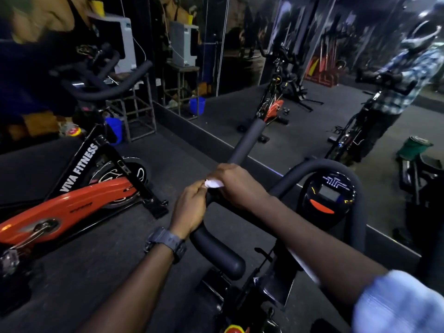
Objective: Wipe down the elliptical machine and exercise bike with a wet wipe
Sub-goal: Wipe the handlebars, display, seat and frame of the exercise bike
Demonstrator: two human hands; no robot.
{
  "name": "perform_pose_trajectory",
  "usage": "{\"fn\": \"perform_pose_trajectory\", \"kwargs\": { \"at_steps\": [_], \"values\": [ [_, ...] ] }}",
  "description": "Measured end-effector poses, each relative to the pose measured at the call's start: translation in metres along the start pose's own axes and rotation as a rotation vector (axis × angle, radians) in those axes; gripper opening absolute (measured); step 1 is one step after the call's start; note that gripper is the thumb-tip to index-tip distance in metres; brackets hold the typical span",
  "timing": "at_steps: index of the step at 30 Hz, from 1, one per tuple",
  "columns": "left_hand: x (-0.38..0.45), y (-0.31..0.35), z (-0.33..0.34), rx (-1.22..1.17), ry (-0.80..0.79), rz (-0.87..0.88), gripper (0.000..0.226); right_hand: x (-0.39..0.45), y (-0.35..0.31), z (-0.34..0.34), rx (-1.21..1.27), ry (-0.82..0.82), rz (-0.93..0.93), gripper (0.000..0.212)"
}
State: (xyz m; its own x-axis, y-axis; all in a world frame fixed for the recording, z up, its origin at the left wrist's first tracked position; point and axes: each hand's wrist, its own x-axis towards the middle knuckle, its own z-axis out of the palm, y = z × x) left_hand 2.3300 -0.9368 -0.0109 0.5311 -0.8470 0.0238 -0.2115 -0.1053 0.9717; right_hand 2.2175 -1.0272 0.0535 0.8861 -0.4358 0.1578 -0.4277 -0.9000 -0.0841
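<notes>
A black machine stands right in front of me, with a padded handlebar [247, 140] running up and away and a round console [328, 195] with a small screen to its right. My right hand [236, 186] is wrapped over the handlebar with a white wet wipe [214, 183] pressed under its fingers. My left hand [189, 210], a dark watch on its wrist, grips the same bar just below and pinches the wipe's edge. An orange and black exercise bike [72, 203] marked VIVA FITNESS stands to my left.
A wall mirror [312, 80] runs along the right, reflecting the bikes and a person in a checked shirt. A blue bucket [113, 129] and a metal stand [139, 109] holding a white appliance sit at the back left. The floor [101, 255] is dark rubber matting.
</notes>
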Motion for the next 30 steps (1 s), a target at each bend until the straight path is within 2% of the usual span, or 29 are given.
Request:
{"fn": "perform_pose_trajectory", "kwargs": {
  "at_steps": [3, 6, 9, 12, 15, 17, 21, 22, 24, 26, 28, 30],
  "values": [
    [0.002, -0.002, 0.002, -0.041, 0.025, 0.029, 0.033, -0.027, 0.009, 0.003, 0.007, 0.002, -0.023, 0.010],
    [0.006, -0.006, 0.003, -0.041, 0.046, 0.009, 0.031, -0.065, 0.010, -0.007, 0.012, -0.066, -0.015, 0.009],
    [0.005, -0.005, 0.003, -0.059, 0.121, 0.024, 0.035, -0.027, 0.007, -0.006, -0.029, -0.009, 0.022, 0.014],
    [0.000, -0.007, 0.003, -0.099, 0.226, 0.039, 0.056, 0.018, -0.011, 0.010, -0.073, 0.021, 0.058, 0.010],
    [-0.003, -0.011, 0.003, -0.383, 0.303, -0.097, 0.067, 0.000, -0.016, 0.022, -0.059, -0.019, -0.118, 0.020],
    [-0.005, -0.012, 0.005, -0.565, 0.330, -0.165, 0.073, -0.025, -0.011, 0.011, -0.002, -0.009, -0.194, 0.018],
    [-0.003, -0.017, 0.008, -0.639, 0.327, -0.208, 0.092, 0.006, -0.005, 0.000, -0.110, 0.113, 0.015, 0.015],
    [-0.005, -0.016, 0.007, -0.632, 0.332, -0.202, 0.093, 0.015, -0.014, 0.006, -0.105, 0.088, 0.004, 0.012],
    [-0.007, -0.014, 0.006, -0.594, 0.337, -0.187, 0.093, 0.011, -0.038, 0.016, -0.030, -0.017, -0.139, 0.006],
    [-0.010, -0.007, 0.004, -0.623, 0.347, -0.185, 0.082, -0.008, -0.037, 0.021, -0.011, -0.083, -0.280, 0.013],
    [-0.009, -0.004, 0.003, -0.637, 0.344, -0.171, 0.075, -0.006, -0.017, 0.016, -0.072, -0.068, -0.131, 0.007],
    [-0.008, -0.010, 0.005, -0.579, 0.319, -0.141, 0.084, 0.012, 0.005, 0.008, -0.019, 0.046, 0.092, 0.031]
  ]
}}
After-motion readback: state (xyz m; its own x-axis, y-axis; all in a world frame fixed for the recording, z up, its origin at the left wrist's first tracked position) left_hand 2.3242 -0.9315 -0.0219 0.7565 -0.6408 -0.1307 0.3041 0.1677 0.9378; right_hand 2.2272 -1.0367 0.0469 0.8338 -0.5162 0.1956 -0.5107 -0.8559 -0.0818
